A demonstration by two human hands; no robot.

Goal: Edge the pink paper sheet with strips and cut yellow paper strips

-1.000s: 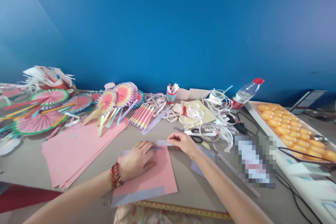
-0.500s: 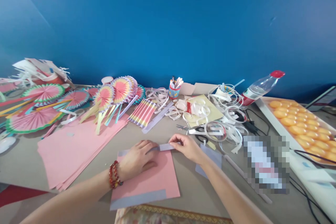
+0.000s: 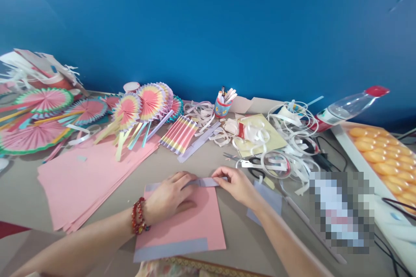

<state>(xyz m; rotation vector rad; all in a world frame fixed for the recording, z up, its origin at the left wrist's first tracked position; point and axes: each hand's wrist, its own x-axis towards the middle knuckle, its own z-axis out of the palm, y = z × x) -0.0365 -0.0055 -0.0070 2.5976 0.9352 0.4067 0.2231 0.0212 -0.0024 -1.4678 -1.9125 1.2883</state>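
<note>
A pink paper sheet (image 3: 191,225) with lavender bands along its far and near edges lies on the grey table in front of me. My left hand (image 3: 170,194), with a red bead bracelet at the wrist, rests on the sheet and presses fingertips on the far lavender edge (image 3: 204,182). My right hand (image 3: 235,185) pinches the right end of that same edge, fingers closed on it. Another lavender piece (image 3: 269,201) lies under my right forearm.
A stack of pink sheets (image 3: 84,177) lies at left, folded paper fans (image 3: 143,108) behind it. Scissors (image 3: 253,166), curled white paper strips (image 3: 286,138), a pen cup (image 3: 222,106), a plastic bottle (image 3: 347,108) and a tray of orange rounds (image 3: 383,151) stand right.
The view has swung slightly left and up, so things have shifted right in the frame. Both hands stay on the lavender far edge of the pink sheet, barely moving.
</note>
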